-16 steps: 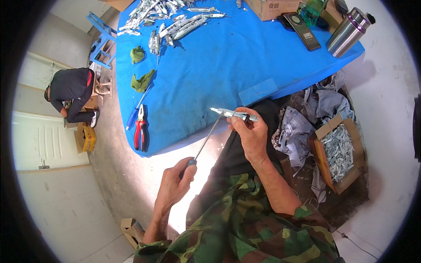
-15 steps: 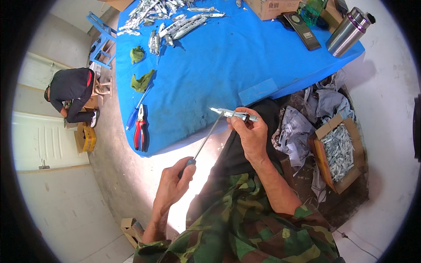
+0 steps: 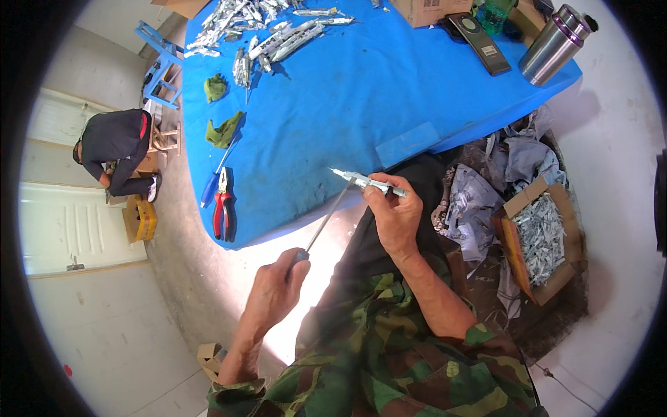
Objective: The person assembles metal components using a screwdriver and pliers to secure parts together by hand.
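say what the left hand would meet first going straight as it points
Likely the slim silver metal piece in the right hand; the dark-handled steel screwdriver in the left hand appears to reach it, depth unclear.

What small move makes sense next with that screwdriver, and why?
Perhaps a slight pry with the left hand: it grips the screwdriver, whose tip appears to meet the metal piece, and the right hand already holds that piece.

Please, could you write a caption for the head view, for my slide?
Left hand holds a screwdriver to a slim silvery part in the right hand, near a blue-covered table.
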Demonstrator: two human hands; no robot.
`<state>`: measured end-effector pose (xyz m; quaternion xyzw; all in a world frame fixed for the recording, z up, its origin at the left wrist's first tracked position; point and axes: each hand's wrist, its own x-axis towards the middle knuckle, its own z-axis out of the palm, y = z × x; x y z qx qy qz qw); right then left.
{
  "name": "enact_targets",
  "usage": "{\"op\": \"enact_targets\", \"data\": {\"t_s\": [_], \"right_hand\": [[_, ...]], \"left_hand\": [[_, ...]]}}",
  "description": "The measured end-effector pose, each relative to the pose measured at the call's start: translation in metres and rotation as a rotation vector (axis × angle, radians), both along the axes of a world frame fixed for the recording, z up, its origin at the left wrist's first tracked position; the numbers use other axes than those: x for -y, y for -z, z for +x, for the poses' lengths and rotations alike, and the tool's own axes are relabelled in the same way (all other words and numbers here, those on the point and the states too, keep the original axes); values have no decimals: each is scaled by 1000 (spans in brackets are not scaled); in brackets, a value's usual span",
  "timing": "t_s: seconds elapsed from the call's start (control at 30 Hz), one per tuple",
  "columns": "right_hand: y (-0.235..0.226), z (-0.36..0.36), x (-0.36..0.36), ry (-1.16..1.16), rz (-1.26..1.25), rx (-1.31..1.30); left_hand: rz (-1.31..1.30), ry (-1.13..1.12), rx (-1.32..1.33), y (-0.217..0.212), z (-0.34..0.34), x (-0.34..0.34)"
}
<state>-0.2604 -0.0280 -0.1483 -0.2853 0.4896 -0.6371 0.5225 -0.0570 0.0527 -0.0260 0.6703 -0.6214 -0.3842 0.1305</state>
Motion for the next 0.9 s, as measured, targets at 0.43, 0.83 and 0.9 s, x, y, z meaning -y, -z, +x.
{"op": "enact_targets", "data": {"t_s": [0.43,0.83,0.9], "right_hand": [[2,3,4,30,3,30],[-7,6,1,51,1,-10],[-4,6,2,59,-14,11]], "left_hand": [[398,-200,-618,22,4,-5],[206,-201,-211,4,-11,-10],[217,-211,-227,5,-12,-10]]}}
